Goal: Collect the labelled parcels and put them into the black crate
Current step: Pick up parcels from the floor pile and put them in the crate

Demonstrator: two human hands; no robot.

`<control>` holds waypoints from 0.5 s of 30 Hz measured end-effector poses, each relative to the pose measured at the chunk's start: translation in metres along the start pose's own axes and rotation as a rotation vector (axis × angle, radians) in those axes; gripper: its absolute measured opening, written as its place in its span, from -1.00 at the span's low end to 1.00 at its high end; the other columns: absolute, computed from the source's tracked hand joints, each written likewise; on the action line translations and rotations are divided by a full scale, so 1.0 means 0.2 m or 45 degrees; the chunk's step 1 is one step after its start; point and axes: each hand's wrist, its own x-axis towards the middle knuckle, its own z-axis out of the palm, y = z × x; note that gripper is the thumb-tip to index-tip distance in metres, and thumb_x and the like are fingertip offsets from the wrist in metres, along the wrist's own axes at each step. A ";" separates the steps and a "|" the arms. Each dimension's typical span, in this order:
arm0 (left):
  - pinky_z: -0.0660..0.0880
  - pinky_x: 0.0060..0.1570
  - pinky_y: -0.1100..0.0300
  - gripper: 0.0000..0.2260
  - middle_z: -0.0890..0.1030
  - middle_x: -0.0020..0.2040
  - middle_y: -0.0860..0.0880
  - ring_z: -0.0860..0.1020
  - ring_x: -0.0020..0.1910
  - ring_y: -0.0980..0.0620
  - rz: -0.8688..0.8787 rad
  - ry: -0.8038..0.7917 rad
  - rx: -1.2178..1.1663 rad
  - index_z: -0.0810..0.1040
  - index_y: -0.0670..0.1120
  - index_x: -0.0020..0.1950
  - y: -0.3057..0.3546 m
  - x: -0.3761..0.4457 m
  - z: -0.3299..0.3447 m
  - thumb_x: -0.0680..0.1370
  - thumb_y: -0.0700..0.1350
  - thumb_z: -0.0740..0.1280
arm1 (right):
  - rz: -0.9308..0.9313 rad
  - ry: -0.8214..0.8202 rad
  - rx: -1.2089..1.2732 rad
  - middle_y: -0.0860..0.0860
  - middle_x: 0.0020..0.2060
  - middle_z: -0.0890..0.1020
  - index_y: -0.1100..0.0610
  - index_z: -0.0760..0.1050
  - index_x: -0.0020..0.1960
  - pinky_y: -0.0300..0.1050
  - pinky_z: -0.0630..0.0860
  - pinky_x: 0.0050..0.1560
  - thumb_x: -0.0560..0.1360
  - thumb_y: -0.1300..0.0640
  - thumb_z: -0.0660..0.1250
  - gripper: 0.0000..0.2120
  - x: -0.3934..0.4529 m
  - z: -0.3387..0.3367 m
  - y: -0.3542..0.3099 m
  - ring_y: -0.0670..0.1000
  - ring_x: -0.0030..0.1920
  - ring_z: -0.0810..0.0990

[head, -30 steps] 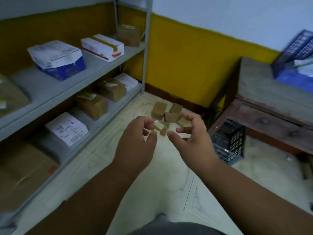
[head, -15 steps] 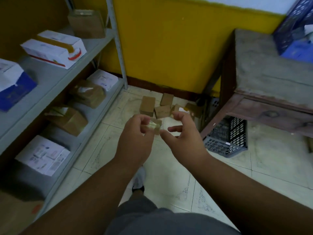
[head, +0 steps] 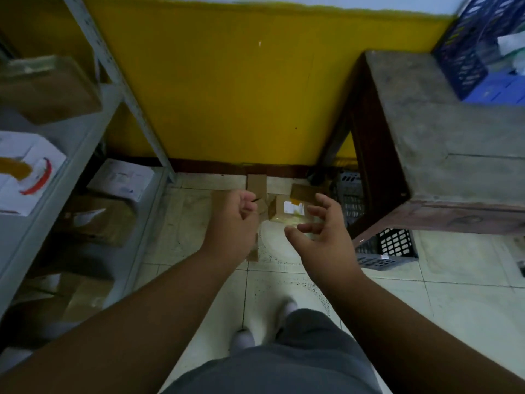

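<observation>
Left hand (head: 233, 220) is curled up, can't tell if it's holding anything. Right hand (head: 326, 234) is spread open over the parcels (head: 292, 209), crate (head: 386, 248) just beside.

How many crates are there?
2. The black crate sits on the floor, partly under the wooden table; the blue crate stands on top of that table. More could be hidden.
</observation>
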 end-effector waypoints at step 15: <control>0.36 -0.41 0.51 -0.76 0.55 -0.04 0.18 0.49 -0.20 0.40 -0.309 0.127 0.033 0.45 0.14 0.14 -0.29 1.16 -0.02 0.56 -0.16 0.31 | 0.085 -0.367 -0.122 -0.12 0.13 0.49 -0.04 0.32 0.40 -0.22 0.52 -0.16 0.45 0.05 0.49 -0.41 1.46 0.68 0.05 -0.15 -0.09 0.58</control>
